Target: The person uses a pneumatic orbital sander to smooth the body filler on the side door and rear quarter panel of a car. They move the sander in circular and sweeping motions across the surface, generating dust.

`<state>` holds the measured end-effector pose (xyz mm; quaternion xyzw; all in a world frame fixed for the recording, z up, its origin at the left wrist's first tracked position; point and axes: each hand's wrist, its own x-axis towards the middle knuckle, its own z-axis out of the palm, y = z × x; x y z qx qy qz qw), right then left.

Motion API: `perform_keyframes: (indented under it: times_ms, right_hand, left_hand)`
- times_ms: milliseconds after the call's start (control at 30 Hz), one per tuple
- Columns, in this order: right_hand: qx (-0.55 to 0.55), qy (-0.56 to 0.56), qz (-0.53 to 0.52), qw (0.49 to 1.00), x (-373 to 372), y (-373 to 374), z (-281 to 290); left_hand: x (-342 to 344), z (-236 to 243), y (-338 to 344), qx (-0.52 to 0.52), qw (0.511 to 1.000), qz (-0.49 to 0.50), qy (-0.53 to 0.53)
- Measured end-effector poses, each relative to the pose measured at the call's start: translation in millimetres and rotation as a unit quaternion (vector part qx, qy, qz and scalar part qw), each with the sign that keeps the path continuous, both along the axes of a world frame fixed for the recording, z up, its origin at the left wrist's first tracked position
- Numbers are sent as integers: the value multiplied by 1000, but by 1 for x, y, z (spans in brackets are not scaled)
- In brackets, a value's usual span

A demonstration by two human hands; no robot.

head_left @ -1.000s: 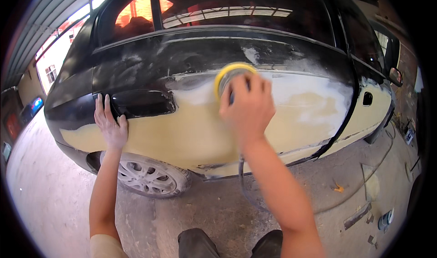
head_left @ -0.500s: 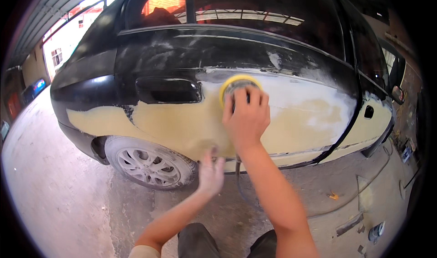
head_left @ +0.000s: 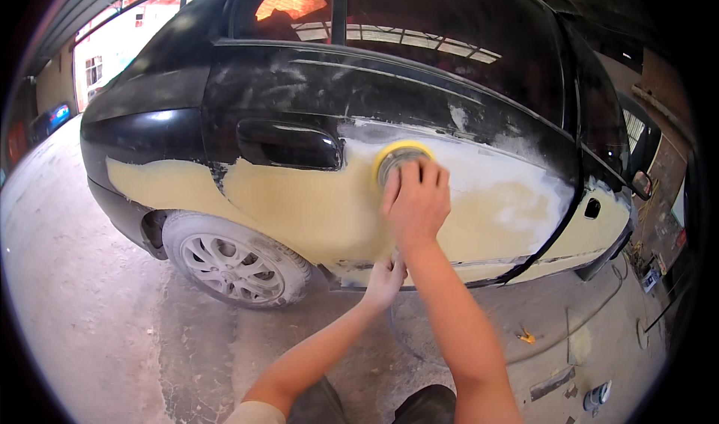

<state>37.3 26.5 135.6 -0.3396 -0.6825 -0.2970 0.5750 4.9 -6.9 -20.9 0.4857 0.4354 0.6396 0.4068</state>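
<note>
A round sander [head_left: 389, 167] with a yellow pad rim rests against the filler-coated rear door [head_left: 299, 203] of a black car. My right hand [head_left: 419, 203] is closed over its top, fingers curled around the body. Lower down, just under the right wrist, my left hand [head_left: 384, 282] is dusted white and closes around the sander's hose [head_left: 395, 323], close to the door's bottom edge. The right forearm partly hides that grip. Beige filler covers the lower door, with a whitish sanded area to the right of the sander. The black door handle [head_left: 288, 145] lies left of it.
A dusty rear wheel [head_left: 232, 267] stands at the left. The hose trails across the concrete floor [head_left: 90, 304] toward the right. An orange scrap [head_left: 526, 336], a flat strip [head_left: 552, 383] and a can [head_left: 597, 396] lie at lower right.
My left hand has moved right from beside the panel and closed on the hose. The sander, under my right hand, has shifted slightly down and right. The view has shifted a little.
</note>
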Motion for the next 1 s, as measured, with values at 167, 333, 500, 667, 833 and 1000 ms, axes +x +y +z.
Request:
perform_keyframes:
  times_ms: [167,333,500,667,833,1000]
  right_hand:
    - [40,-42,60,997,-9,-7,6]
    - [16,-8,38,999,-6,0,38]
    - [12,9,39,999,10,4,20]
    - [46,-10,93,995,15,5,-12]
    - [58,-9,96,994,9,4,-6]
    - [33,13,68,997,11,8,37]
  left_hand:
    - [3,13,-6,-13,991,-38,-127]
    - [-13,56,-4,-5,982,-105,-157]
    - [-3,45,-4,-3,993,-78,-91]
    - [10,4,4,-37,993,-16,-113]
    - [8,15,9,-29,996,37,-78]
    - [2,60,2,-72,988,-34,-129]
